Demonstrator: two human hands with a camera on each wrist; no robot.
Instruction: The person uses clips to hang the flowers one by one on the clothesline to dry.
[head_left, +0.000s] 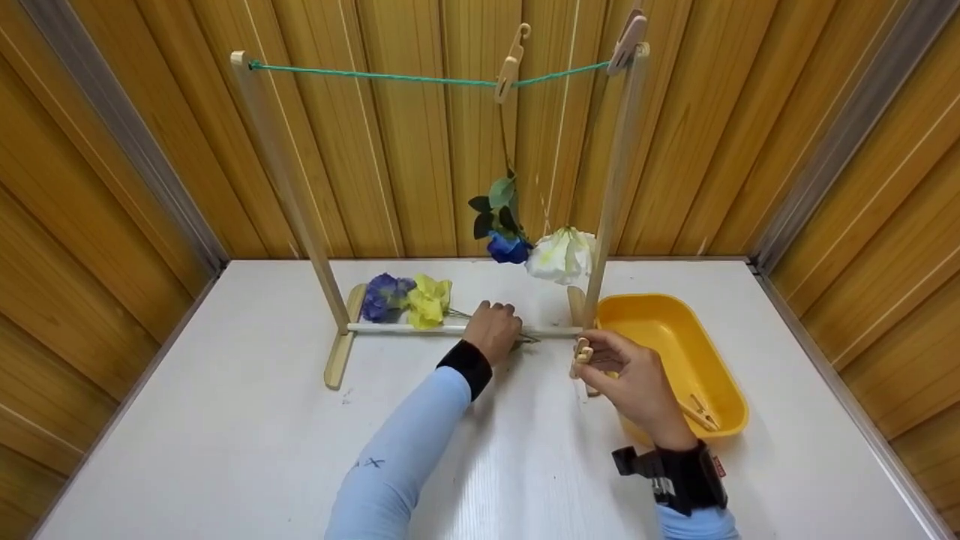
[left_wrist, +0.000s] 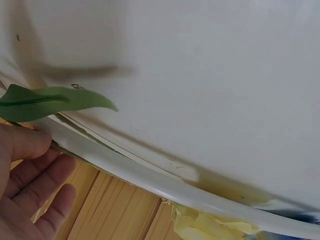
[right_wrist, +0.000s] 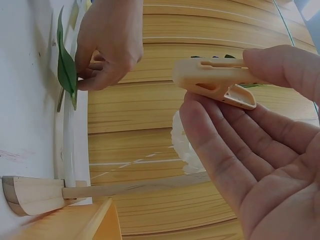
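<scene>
My left hand [head_left: 493,331] pinches a thin green flower stem [left_wrist: 75,154] beside a long green leaf [left_wrist: 60,103], low by the rack's white bottom rod [head_left: 405,328]. A yellow flower [head_left: 429,301] and a purple flower [head_left: 387,297] lie to its left; which bloom the pinched stem belongs to, I cannot tell for sure. Held between the thumb and fingers of my right hand [head_left: 637,386] is a beige clothespin [right_wrist: 212,77], near the rack's right foot. A blue rose [head_left: 508,247] hangs upside down from the green string, under another beige clothespin [head_left: 508,75].
The wooden rack's posts [head_left: 296,195] carry the green string [head_left: 375,75]. A white flower [head_left: 562,255] hangs near the right post, where a pinkish clothespin [head_left: 627,43] grips the string. On the right stands a yellow tray [head_left: 724,367] with clothespins [head_left: 701,415] inside. Wood-patterned walls surround the white table.
</scene>
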